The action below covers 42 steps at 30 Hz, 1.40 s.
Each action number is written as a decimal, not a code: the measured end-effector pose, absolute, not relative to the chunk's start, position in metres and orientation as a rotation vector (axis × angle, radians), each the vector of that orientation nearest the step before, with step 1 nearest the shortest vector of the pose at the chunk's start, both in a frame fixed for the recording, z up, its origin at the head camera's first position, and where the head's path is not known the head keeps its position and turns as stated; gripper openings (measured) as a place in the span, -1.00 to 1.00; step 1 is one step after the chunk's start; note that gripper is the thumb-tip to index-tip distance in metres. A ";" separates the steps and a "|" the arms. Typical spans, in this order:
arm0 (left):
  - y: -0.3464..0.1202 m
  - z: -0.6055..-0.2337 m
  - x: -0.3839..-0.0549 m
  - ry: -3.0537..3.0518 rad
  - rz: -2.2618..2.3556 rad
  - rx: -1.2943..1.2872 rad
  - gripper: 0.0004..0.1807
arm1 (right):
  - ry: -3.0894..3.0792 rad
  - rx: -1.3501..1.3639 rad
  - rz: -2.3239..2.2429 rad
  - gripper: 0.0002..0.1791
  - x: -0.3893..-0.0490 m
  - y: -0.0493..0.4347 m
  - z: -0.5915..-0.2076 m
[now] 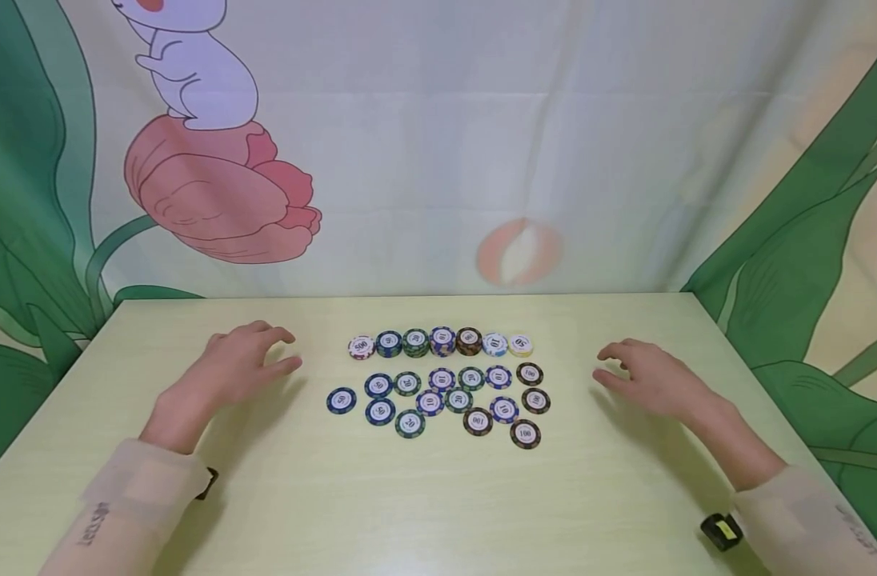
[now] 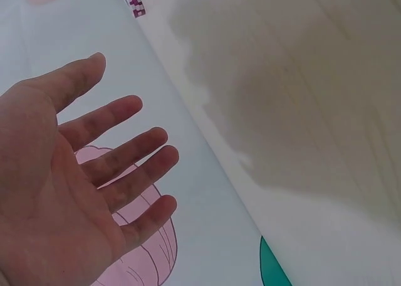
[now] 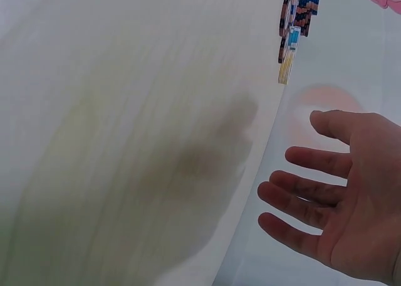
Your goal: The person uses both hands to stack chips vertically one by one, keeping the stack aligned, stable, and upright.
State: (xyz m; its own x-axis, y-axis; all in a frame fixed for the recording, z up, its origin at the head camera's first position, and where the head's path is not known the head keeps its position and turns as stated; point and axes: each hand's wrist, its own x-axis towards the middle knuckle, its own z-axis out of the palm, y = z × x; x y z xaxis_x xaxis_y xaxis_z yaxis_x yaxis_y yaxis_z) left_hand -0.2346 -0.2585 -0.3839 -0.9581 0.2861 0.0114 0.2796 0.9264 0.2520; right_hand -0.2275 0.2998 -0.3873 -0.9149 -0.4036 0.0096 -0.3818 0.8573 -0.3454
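Observation:
My left hand [image 1: 240, 364] hovers over the table left of the poker chips, its fingers relaxed and spread, holding nothing. On the other side my right hand [image 1: 647, 376] hangs above the table in the same loose way. Between them a back row of chip stacks runs from a stack marked 500 [image 1: 362, 347] to a yellow-edged stack [image 1: 520, 346]. In front of that row several single chips lie flat, among them a blue 50 chip [image 1: 341, 400] nearest the left hand and a black 100 chip [image 1: 535, 400] nearest the right. The left wrist view shows the open palm [image 2: 69, 192].
The pale table [image 1: 424, 512] ends at the back against a printed cloth [image 1: 424, 160] with a rabbit, a flower and green leaves. A black strap piece [image 1: 722, 531] sits by the right cuff, and another [image 1: 206, 484] by the left cuff.

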 end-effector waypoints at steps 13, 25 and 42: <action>-0.238 -0.380 -0.240 3.053 0.417 0.510 -0.51 | 2.926 -0.690 -0.506 -0.61 -0.227 0.283 -0.390; -0.209 -0.377 -0.246 3.028 0.454 0.567 -0.52 | 2.901 -0.746 -0.437 -0.68 -0.225 0.259 -0.391; -0.162 -0.384 -0.257 3.016 0.417 0.678 -0.46 | 2.915 -0.806 -0.365 -0.69 -0.232 0.237 -0.398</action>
State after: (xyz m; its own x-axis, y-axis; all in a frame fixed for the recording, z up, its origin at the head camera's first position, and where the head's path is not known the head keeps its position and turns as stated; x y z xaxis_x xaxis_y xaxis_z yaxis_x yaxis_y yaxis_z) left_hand -0.2574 -0.1619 -0.3837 -0.9051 0.4236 0.0364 0.4175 0.8696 0.2637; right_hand -0.2315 0.2374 -0.3984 -0.8557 -0.5167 -0.0280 -0.4938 0.8316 -0.2542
